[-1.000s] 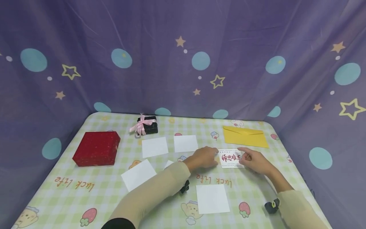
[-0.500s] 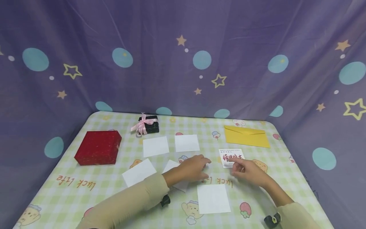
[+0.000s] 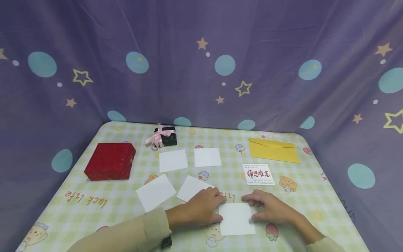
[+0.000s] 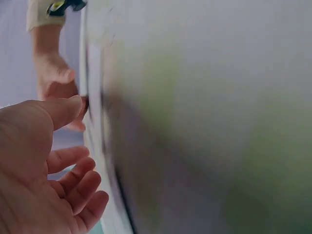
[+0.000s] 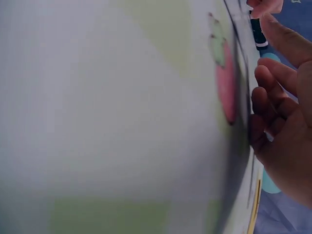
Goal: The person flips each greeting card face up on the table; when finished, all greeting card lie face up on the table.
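Note:
A blank white card lies flat at the front of the table, between my two hands. My left hand is at its left edge, thumb and fingers apart, with the fingertips close to the card's upper left corner. Opposite, my right hand has its thumb by the right edge and its index finger near the top edge. Whether either hand touches the card is hard to tell. Both wrist views show loosely bent fingers: the left hand's fingers and the right hand's fingers. Behind them lies a white card with red characters.
Several more blank cards, such as a tilted card and a back card, lie to the left. A yellow envelope is at the back right. A red box and a black ribboned gift box stand at the back left.
Both hands have left the printed card, which stays flat on the table. They have come toward the front, one to each side of the blank front card.

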Demonstrator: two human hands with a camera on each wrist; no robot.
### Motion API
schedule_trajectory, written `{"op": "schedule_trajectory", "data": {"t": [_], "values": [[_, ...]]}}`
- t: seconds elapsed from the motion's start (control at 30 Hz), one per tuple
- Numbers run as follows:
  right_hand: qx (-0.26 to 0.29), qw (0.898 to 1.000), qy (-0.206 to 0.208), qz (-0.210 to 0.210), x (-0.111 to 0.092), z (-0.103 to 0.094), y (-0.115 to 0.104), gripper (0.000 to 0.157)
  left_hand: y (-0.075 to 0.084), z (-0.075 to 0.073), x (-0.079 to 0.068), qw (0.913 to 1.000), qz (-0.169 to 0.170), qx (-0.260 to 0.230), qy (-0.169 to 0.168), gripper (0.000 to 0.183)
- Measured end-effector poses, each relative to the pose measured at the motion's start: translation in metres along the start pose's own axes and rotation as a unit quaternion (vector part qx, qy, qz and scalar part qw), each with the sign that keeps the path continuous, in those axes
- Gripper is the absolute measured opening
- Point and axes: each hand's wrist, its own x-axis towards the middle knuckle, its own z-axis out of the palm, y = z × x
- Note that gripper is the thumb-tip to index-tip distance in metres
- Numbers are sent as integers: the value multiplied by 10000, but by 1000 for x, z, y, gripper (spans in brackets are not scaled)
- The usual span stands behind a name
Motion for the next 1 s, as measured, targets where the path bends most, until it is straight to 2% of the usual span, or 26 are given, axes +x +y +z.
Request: {"op": "schedule_trajectory", "data": {"t": [0.07,0.2,0.53,0.8,1.0], "values": [[-157,9999,0,-9,-2,3,1,64,2,4,-3,9999,86,131,-40,59],[-390,9992,-35,-6,-5,8,3,64,6,10,-6,9997,-33,204,-157,65],[-455,9989,23,-58,-4,8,9,59,9,17,-4,9987,-217,412,206,67],[-204,9998,-67,29,1,4,7,56,12,15,3,9975,-674,57,196,62],[-104,9998,-159,11,2,4,4,57,16,7,7,9969,-762,-187,92,57]]}}
